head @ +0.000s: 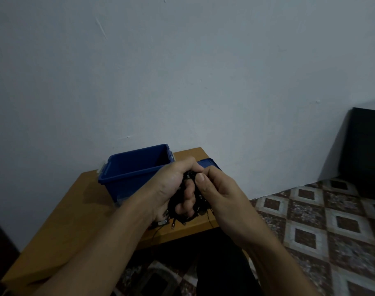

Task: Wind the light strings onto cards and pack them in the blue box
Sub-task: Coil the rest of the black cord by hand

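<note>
My left hand [173,189] grips a bundle of black light string [187,178], its fingers curled round the coils above the wooden table [79,201]. My right hand [216,189] pinches the string at the top of the bundle with thumb and forefinger. Loose loops and small bulbs hang below my left hand [178,221]. The open blue box [129,174] stands just behind and to the left of my hands. Its blue lid [207,163] lies behind my right hand. No card shows; the bundle hides its core.
The small table stands against a pale wall. A patterned tile floor [310,221] spreads to the right. A dark cabinet [365,150] stands at the far right. A thin wire trails off the table's front edge [154,233].
</note>
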Motion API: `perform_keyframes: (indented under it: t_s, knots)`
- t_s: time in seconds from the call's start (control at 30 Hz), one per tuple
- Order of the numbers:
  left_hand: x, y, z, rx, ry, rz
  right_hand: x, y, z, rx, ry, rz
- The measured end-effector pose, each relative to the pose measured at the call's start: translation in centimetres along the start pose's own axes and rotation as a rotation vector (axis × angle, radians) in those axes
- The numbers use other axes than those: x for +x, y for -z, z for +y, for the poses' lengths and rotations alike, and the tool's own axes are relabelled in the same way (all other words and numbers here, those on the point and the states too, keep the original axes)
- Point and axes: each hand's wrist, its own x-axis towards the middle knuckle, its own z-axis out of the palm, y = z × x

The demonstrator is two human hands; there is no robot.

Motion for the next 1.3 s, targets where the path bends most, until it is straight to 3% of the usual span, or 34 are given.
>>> perform_keyframes:
  t_s: [0.57,1.1,1.3]
  knots:
    - [0.0,-0.7,0.0,0.003,-0.018,0.088,-0.2,0.1,-0.9,0.003,-0.022,-0.002]
    - [0.3,-0.9,0.1,0.192,-0.098,0.185,-0.1,0.1,-0.9,-0.033,0.002,0.012]
    - [0.4,-0.6,0.0,0.073,-0.057,0.096,-0.2,0.3,-1.2,0.03,-0.025,0.014]
